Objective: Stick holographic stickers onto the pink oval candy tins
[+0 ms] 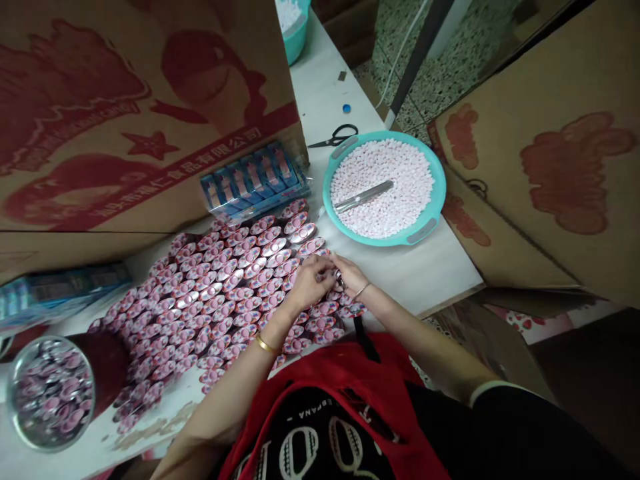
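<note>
Pink oval tins [239, 293], long axes far-right.

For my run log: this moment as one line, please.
hands: left hand and right hand meet over pink tins, rows' right edge | grip: unclear | nearby: teal basin of candies, metal scoop, scissors

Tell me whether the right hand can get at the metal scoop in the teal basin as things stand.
Probably yes: the scoop lies uncovered on the pellets in the basin, close beyond the right hand, with bare table between.
</note>
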A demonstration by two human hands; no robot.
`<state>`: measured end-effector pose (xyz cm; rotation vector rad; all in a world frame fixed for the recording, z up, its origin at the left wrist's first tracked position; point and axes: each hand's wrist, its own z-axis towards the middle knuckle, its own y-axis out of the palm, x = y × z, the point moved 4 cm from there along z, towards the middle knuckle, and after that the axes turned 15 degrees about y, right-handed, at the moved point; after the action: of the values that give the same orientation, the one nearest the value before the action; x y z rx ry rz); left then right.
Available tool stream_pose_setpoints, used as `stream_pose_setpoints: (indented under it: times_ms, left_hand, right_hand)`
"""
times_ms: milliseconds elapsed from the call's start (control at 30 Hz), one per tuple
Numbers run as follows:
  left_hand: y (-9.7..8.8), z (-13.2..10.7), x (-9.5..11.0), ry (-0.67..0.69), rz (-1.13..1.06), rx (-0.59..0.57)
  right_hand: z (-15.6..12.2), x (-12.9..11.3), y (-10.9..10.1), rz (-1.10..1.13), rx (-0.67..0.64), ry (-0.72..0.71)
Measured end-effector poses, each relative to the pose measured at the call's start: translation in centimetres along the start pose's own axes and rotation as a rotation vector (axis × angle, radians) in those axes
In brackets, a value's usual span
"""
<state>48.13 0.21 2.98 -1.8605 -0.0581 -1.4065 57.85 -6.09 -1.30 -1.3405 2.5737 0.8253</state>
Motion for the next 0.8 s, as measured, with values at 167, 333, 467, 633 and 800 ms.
stream_pose_setpoints:
  times_ms: [167, 333, 467, 633, 800]
  left_hand:
    - [1.8, -2.8, -0.1, -0.116, -0.054, 0.032]
    - [0.3, -1.8, -2.9, -0.355, 0.078, 0.155]
    - [-1.2, 1.4, -4.8, -0.499, 0.376, -0.011]
    - [-1.5, 4.2, -6.4, -0.626, 0.551, -0.342]
    - [-2.1, 5.0, -6.6, -0.677, 0.597, -0.442]
  right_hand:
    - [-1.6, 2.8, 0.8, 0.091, -0.045, 0.015]
    - [-2.0, 3.8, 0.0, 0.219, -0.047, 0.095]
    - [-2.5, 3.7, -0.9, 0.282, -0.070, 0.160]
    - [-2.6, 3.3, -1.4, 0.208, -0.073, 0.095]
    - [-2.0, 3.4, -0.9, 0.133, -0.033, 0.040]
